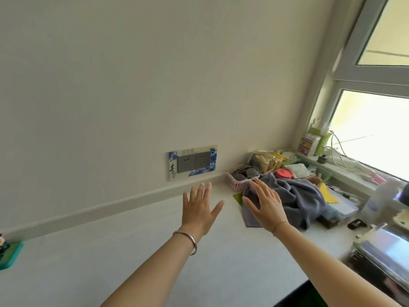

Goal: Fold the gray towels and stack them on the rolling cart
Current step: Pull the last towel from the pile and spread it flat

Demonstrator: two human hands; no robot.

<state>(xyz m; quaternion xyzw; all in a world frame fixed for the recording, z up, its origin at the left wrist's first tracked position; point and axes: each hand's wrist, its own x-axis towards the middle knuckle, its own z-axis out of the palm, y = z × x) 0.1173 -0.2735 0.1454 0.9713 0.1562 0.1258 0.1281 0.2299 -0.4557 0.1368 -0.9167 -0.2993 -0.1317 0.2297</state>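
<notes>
- The white counter [124, 251] carries everything; no rolling cart is in view.
- The gray towel [296, 196] lies crumpled on the counter's right side, just in front of a pink basket [234, 182]. It looks soft, limp and light, so it will likely sag; the flat corner nearest the person seems the best hold.
- The right hand [263, 207] is over the heap's left edge, fingers spread, gripping nothing; whether it touches the towel is unclear.
- The left hand [199, 209] is spread above bare counter, empty.

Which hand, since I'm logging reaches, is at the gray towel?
The right hand, fingers spread over the gray towel; the left hand is over bare countertop.
</notes>
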